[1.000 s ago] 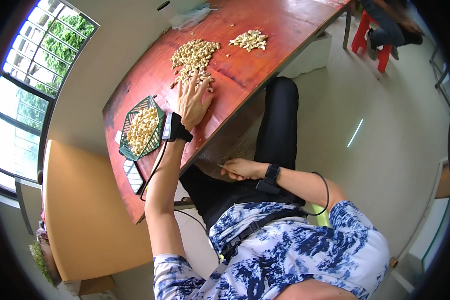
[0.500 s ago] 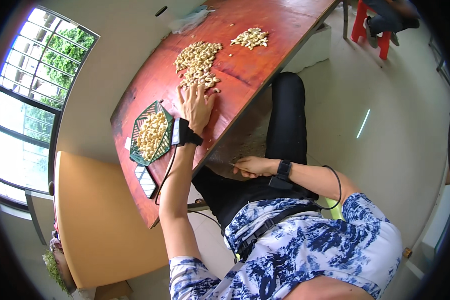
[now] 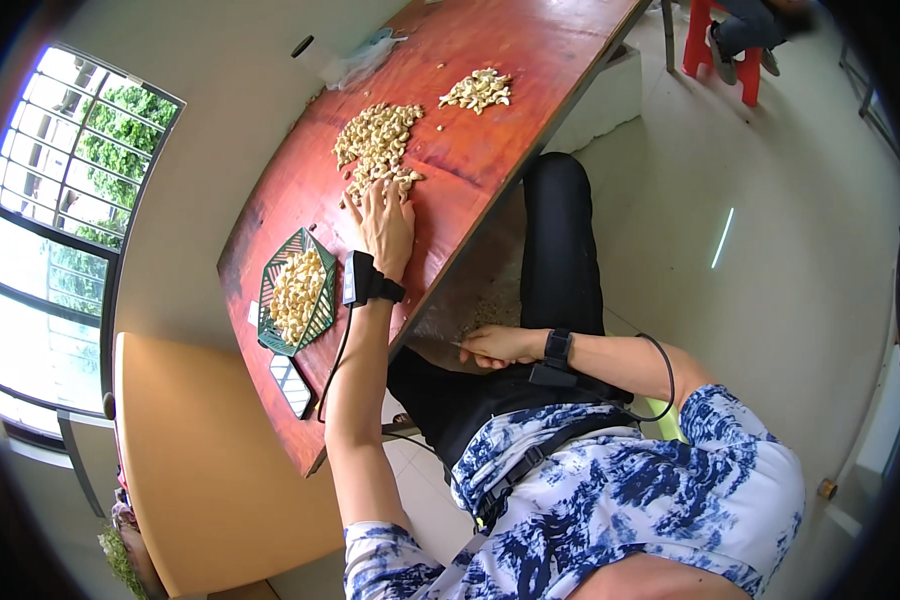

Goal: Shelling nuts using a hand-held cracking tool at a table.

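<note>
My left hand [image 3: 384, 232] lies palm down on the red table, fingers stretched out and a little apart. Its fingertips touch the near end of a large pile of cashew nuts [image 3: 378, 137]. Just left of that wrist stands a green plastic basket [image 3: 328, 303] holding paler cashews [image 3: 298, 298]. Down by my lap, below the table edge, my right hand [image 3: 500, 346] is closed. A thin, pale tip pokes out from its fingers; what it belongs to is too small to make out. Farther along the table lies a smaller heap of cashews [image 3: 477, 90].
A phone [image 3: 291, 385] lies by the basket near the table's left end. A clear plastic bag [image 3: 365, 60] sits at the far edge. Beyond the table, a person sits on a red stool [image 3: 698, 40]. Cables run from both wrist straps. An orange-tan panel [image 3: 210, 470] stands at lower left.
The view has shifted slightly, so the table sits lower and farther left. My left hand stays at the pile's near end, its fingers slightly more bent. My right hand remains closed near my lap.
</note>
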Demonstrator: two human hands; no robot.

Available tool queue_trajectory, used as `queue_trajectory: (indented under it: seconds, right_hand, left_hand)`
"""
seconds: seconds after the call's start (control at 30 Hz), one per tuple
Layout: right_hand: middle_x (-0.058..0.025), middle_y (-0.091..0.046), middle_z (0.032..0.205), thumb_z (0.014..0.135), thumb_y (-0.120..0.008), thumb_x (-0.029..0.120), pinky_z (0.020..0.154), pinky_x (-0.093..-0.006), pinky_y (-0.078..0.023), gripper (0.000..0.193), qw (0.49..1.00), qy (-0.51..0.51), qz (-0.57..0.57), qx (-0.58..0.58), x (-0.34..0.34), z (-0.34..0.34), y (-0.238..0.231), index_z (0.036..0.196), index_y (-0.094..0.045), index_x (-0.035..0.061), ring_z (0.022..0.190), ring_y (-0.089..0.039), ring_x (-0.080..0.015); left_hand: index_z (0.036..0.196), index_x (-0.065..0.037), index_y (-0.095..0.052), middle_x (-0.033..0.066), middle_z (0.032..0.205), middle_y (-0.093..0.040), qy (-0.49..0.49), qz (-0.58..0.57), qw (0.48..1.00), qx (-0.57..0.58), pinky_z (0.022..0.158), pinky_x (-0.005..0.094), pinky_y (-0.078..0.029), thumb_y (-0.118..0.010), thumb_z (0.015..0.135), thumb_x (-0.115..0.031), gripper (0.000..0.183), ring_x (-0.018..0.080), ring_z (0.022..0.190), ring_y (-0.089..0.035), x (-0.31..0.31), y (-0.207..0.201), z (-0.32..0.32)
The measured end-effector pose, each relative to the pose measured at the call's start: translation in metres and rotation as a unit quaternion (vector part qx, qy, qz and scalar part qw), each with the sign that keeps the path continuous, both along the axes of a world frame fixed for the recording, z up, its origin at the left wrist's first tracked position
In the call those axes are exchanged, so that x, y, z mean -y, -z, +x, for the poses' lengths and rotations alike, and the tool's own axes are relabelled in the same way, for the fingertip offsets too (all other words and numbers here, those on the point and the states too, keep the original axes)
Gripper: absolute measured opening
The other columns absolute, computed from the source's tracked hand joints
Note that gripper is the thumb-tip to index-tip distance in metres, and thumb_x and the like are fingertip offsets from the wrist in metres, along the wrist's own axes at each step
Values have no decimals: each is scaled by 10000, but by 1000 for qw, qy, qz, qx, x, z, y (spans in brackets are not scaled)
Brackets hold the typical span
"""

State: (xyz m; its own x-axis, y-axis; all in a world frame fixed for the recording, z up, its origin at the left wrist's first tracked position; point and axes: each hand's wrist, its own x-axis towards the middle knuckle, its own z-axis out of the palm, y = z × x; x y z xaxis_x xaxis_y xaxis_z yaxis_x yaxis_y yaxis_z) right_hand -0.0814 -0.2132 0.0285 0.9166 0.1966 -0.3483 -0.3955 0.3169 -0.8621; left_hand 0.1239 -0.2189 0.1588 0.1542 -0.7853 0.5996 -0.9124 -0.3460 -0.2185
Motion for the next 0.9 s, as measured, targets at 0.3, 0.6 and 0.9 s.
queue_trajectory:
  seconds: [0.3,0.6,0.9]
  right_hand:
    - [22,-472,586,950,-377,312,388,-215,-305,323,1000,9,9,5,-3,-1,10,954,-572,54,433,-383,-62]
    - [18,-465,601,954,-372,314,392,-205,-303,339,1000,18,-7,11,2,-1,5,994,-560,35,447,-369,-57]
    - [60,-442,580,954,-364,377,329,-193,-248,335,1000,-11,-19,14,-8,5,18,1001,-548,101,388,-346,-31]
  left_hand:
    - [995,-77,-573,76,1067,-573,29,-21,999,-31,1064,477,-214,-608,814,-258,258,236,1045,-530,-1,-3,-8]
    - [1095,-113,-559,85,1139,-543,-29,-55,998,31,1063,544,-188,-590,795,-200,313,228,1142,-469,11,6,5]
    - [1163,-69,-530,103,1184,-572,-13,9,995,-94,1082,505,-145,-549,846,-181,337,254,1138,-495,-3,2,-1]
